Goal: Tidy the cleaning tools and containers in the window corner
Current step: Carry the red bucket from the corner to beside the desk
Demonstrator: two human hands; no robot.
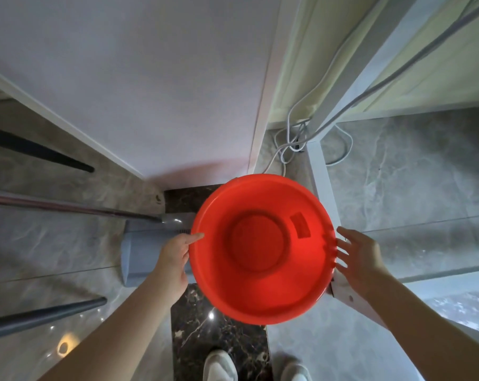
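A round red plastic basin point(263, 287) hangs above the floor in the middle of the view, its inside facing me. My left hand point(175, 257) grips its left rim, thumb over the edge. My right hand point(359, 259) is at the right rim with fingers spread; the fingertips show through the plastic from behind. Under the basin's left side lies a grey dustpan point(147, 248) with a long metal handle point(68, 206) running off to the left.
A white door frame post point(319, 182) stands just right of the basin, with white cables point(290, 141) tangled at its base. A white wall panel point(150, 92) fills the back. Two dark poles point(40, 154) point(40, 316) cross the left floor. My shoes point(222, 367) stand on a dark marble threshold.
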